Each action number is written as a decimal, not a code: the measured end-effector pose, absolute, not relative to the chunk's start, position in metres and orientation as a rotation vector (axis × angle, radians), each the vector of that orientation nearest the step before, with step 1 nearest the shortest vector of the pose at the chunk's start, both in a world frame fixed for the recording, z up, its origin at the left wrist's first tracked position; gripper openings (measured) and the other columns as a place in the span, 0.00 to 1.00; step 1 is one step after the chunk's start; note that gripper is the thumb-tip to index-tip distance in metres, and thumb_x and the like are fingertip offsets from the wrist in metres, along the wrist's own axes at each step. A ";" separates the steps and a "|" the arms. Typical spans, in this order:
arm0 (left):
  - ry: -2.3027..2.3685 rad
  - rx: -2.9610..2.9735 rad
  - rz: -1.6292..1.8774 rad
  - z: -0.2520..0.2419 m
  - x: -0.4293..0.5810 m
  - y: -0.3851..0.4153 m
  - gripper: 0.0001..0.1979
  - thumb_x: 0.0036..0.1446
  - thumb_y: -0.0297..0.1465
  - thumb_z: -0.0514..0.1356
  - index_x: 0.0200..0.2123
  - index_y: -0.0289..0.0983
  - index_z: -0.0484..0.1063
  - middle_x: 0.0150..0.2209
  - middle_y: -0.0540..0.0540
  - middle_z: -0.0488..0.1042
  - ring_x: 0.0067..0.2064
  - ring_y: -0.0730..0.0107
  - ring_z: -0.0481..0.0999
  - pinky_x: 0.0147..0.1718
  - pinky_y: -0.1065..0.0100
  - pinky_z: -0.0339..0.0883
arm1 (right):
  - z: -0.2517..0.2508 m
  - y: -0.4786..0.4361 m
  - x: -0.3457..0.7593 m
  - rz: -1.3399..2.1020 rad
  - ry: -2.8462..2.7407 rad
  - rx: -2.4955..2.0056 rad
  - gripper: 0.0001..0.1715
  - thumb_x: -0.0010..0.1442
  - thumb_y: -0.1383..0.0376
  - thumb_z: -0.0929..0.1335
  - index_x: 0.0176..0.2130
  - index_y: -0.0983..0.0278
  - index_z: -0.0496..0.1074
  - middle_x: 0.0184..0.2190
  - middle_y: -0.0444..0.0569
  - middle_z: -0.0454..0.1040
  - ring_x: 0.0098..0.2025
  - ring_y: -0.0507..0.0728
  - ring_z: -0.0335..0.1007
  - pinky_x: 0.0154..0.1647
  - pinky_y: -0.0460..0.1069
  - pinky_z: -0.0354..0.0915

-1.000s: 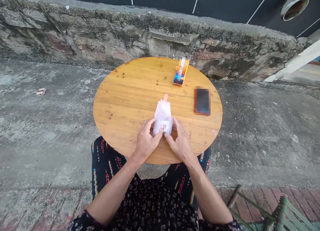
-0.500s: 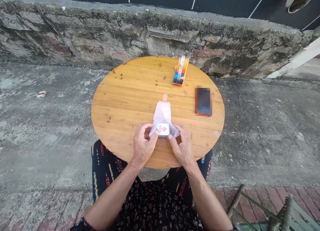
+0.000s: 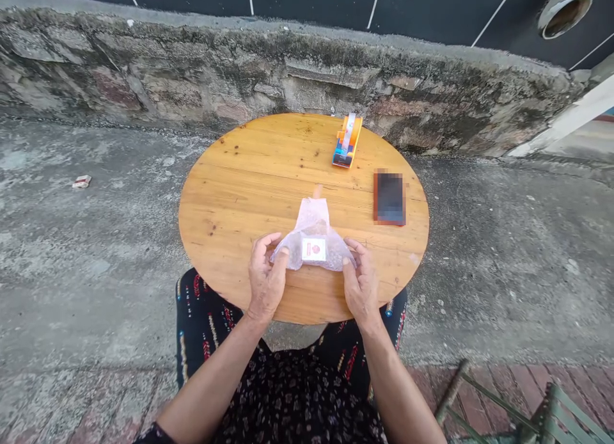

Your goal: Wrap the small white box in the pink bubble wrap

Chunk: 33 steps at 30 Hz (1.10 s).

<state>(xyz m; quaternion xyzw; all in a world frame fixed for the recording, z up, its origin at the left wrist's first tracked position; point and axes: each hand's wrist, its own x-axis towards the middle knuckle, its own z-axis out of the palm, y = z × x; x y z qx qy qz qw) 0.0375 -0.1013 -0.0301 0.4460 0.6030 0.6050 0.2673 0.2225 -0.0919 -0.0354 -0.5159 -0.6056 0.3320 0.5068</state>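
A pale pink sheet of bubble wrap [image 3: 314,212] lies near the front of the round wooden table [image 3: 230,194], with its two side corners spread out. On it rests a small white box [image 3: 313,249] with red print on top. My left hand [image 3: 267,274] pinches the left corner of the wrap between thumb and fingers. On the opposite side, my right hand [image 3: 361,279] pinches the right corner the same way. Neither hand touches the box. A short strip of tape [image 3: 317,190] sticks out from the far end of the wrap.
An orange and blue tape dispenser [image 3: 348,142] stands at the back of the table. To the right lies a dark, blurred flat object [image 3: 389,198] with a reddish edge. A stone wall [image 3: 268,79] runs behind the table, and a green metal chair [image 3: 547,412] is at lower right.
Both hands have moved apart, drawing the wrap's corners outward to left and right. More of the white box shows now, and my left thumb has come off it.
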 end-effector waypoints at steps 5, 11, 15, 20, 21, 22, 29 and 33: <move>1.592 1.277 1.660 -0.028 0.038 -0.102 0.14 0.61 0.34 0.59 0.49 0.38 0.69 0.50 0.42 0.71 0.51 0.64 0.73 0.51 0.63 0.68 | -0.033 -0.092 0.221 0.731 -1.492 -1.159 0.21 0.65 0.64 0.64 0.58 0.58 0.63 0.58 0.54 0.67 0.62 0.60 0.63 0.64 0.63 0.59; 1.572 1.338 1.755 -0.025 0.040 -0.102 0.09 0.60 0.32 0.59 0.45 0.38 0.71 0.51 0.41 0.70 0.53 0.62 0.72 0.51 0.61 0.68 | -0.025 -0.090 0.224 0.649 -1.578 -1.151 0.15 0.65 0.63 0.65 0.52 0.57 0.70 0.61 0.53 0.62 0.65 0.61 0.58 0.65 0.64 0.57; 1.515 1.612 1.787 -0.022 0.040 -0.105 0.05 0.61 0.30 0.59 0.39 0.38 0.74 0.55 0.42 0.67 0.56 0.59 0.71 0.56 0.55 0.66 | -0.011 -0.079 0.227 0.633 -1.716 -1.208 0.15 0.67 0.58 0.64 0.50 0.56 0.73 0.64 0.53 0.59 0.66 0.62 0.56 0.66 0.65 0.55; 1.526 1.756 1.672 -0.022 0.040 -0.105 0.09 0.63 0.31 0.57 0.43 0.39 0.77 0.63 0.41 0.61 0.63 0.54 0.64 0.60 0.51 0.62 | 0.008 -0.054 0.224 0.612 -1.936 -1.256 0.21 0.67 0.52 0.62 0.53 0.54 0.74 0.67 0.50 0.57 0.68 0.64 0.51 0.67 0.67 0.51; 1.549 1.742 1.652 -0.023 0.039 -0.104 0.10 0.64 0.31 0.57 0.44 0.39 0.77 0.63 0.41 0.61 0.63 0.54 0.64 0.60 0.50 0.62 | 0.009 -0.049 0.223 0.607 -1.970 -1.267 0.22 0.67 0.50 0.62 0.54 0.54 0.74 0.67 0.50 0.57 0.68 0.65 0.52 0.67 0.68 0.51; 1.573 1.732 1.633 -0.024 0.039 -0.103 0.11 0.65 0.32 0.56 0.45 0.39 0.77 0.64 0.41 0.61 0.63 0.54 0.64 0.60 0.51 0.61 | 0.009 -0.044 0.222 0.604 -1.997 -1.280 0.23 0.67 0.49 0.62 0.54 0.54 0.74 0.67 0.50 0.57 0.68 0.65 0.52 0.66 0.68 0.51; 1.657 1.765 1.548 -0.023 0.038 -0.100 0.16 0.67 0.33 0.52 0.54 0.39 0.71 0.58 0.40 0.70 0.61 0.57 0.67 0.60 0.52 0.60 | -0.005 -0.036 0.217 0.610 -1.984 -1.333 0.27 0.67 0.49 0.61 0.58 0.58 0.69 0.63 0.54 0.65 0.65 0.66 0.60 0.64 0.67 0.54; 1.652 1.712 1.553 -0.022 0.039 -0.101 0.19 0.67 0.34 0.53 0.59 0.39 0.66 0.60 0.40 0.68 0.62 0.58 0.65 0.62 0.53 0.59 | -0.006 -0.040 0.220 0.647 -1.898 -1.314 0.27 0.67 0.50 0.62 0.59 0.59 0.66 0.62 0.55 0.66 0.65 0.64 0.60 0.65 0.66 0.54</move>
